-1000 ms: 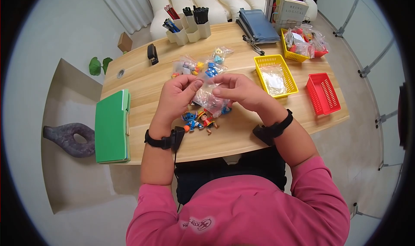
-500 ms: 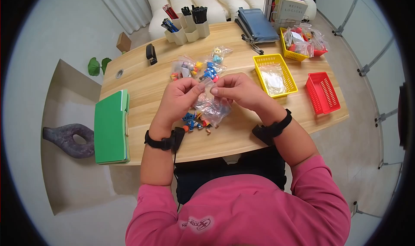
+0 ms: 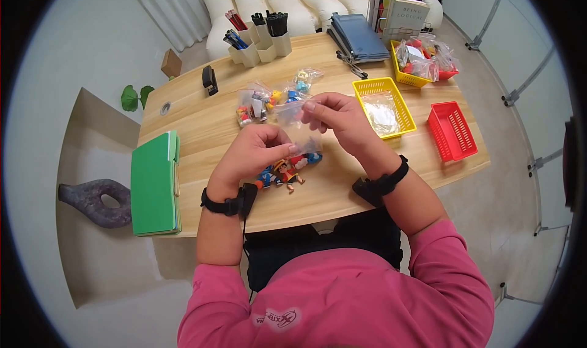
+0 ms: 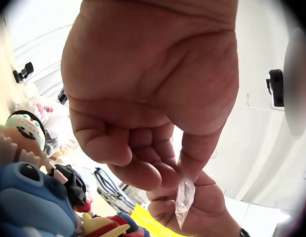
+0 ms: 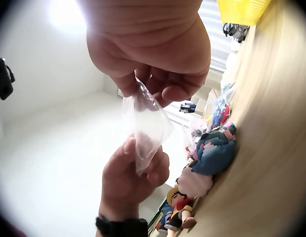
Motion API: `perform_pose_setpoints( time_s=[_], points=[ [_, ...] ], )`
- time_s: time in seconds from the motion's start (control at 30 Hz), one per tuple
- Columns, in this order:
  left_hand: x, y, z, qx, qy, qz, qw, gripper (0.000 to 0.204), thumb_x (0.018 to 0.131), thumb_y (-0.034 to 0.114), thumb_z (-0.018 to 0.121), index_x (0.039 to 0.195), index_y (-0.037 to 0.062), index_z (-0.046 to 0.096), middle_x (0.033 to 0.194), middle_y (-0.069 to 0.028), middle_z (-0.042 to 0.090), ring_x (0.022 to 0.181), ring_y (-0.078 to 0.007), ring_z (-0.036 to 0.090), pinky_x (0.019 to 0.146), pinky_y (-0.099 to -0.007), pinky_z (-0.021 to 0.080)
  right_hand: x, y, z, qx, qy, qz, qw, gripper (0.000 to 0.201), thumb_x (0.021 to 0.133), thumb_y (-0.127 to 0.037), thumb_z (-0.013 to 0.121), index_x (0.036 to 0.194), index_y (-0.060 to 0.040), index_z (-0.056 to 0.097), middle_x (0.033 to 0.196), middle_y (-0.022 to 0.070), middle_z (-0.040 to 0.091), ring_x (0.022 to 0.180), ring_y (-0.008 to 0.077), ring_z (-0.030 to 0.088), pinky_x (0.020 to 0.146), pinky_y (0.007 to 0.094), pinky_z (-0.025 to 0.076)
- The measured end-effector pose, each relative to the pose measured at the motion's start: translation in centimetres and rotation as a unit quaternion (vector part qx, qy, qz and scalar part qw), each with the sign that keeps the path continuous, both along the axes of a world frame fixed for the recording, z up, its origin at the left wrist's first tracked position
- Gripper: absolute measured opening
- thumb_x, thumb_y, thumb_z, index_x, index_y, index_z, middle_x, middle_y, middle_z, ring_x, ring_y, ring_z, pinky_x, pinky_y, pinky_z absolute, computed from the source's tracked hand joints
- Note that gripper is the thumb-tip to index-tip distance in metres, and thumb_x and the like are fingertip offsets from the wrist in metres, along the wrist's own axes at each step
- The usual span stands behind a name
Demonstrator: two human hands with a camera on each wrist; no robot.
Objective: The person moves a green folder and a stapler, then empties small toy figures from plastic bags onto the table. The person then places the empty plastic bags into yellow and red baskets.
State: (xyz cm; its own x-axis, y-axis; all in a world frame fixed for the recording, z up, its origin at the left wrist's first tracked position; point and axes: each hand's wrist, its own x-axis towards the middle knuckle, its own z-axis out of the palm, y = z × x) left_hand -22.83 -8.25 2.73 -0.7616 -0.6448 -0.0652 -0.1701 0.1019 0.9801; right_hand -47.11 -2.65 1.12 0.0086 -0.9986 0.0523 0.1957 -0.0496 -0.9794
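Observation:
A clear plastic bag [image 3: 310,141] is stretched between the two hands above the table. My left hand [image 3: 254,154] pinches its lower left part between thumb and fingers; my right hand [image 3: 342,119] pinches its upper edge. In the right wrist view the bag [image 5: 152,126] looks see-through, with no toy visible inside. Beneath the hands lie loose figures: a blue one [image 3: 267,178], one in a yellow hat and red top [image 3: 286,172], and others partly hidden by the bag. Bagged toys [image 3: 260,100] lie just beyond.
A yellow basket [image 3: 411,127] holding flat clear bags and a red basket [image 3: 453,131] stand to the right. Behind them is a yellow basket [image 3: 411,79] of bagged items. Pen holders [image 3: 266,51], a stapler [image 3: 210,80] and blue folders [image 3: 364,37] stand at the back; a green folder [image 3: 154,184] is left.
The hands have moved apart, the left one lower and the right one up. The bag, crumpled before, is now spread out, and more of the figures below shows.

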Motion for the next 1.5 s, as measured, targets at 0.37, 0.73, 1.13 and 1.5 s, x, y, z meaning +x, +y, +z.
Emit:
perform_pose_setpoints(
  time_s=[0.37,0.73,1.13,1.5],
  points=[
    [0.3,-0.2,0.3,-0.003,-0.032,-0.004,0.999,0.013,0.095,0.012,0.077,0.093,0.0001,0.072,0.078,0.0056,0.065,0.070,-0.0015,0.054,0.061,-0.0225,0.044,-7.3,2.6,6.4,-0.085,0.044,-0.190,0.977,0.020,0.101,-0.026,0.073,0.103,-0.0064,0.074,0.084,0.0045,0.076,0.066,0.0062,0.065,0.057,0.0198,0.046],
    [0.6,0.8,1.5,-0.031,0.014,0.001,0.999,0.015,0.097,0.014,0.077,0.096,-0.0010,0.074,0.079,0.0051,0.065,0.072,-0.0029,0.055,0.064,-0.0227,0.045,-14.3,2.6,3.7,0.085,0.332,-0.239,0.908,0.030,0.099,-0.026,0.074,0.099,0.0034,0.075,0.081,0.0090,0.076,0.065,0.0128,0.068,0.063,0.0282,0.055],
    [1.4,-0.9,0.8,0.005,0.023,0.049,0.999,0.015,0.098,0.016,0.075,0.094,0.0015,0.072,0.076,0.0035,0.064,0.066,-0.0034,0.055,0.059,-0.0222,0.044,-10.1,4.1,5.9,0.002,0.641,-0.189,0.744,0.039,0.087,-0.035,0.080,0.110,-0.0050,0.077,0.103,0.0161,0.077,0.097,0.0345,0.073,0.086,0.0452,0.058],
    [3.5,-5.3,-2.5,-0.134,-0.024,0.386,0.913,0.028,0.094,0.025,0.076,0.110,0.0012,0.074,0.092,-0.0118,0.075,0.084,-0.0254,0.072,0.076,-0.0366,0.057,-4.0,3.8,10.3,-0.060,0.479,-0.086,0.871,0.026,0.093,-0.024,0.080,0.108,-0.0033,0.076,0.088,0.0058,0.075,0.078,0.0166,0.068,0.073,0.0309,0.055]
  ],
)
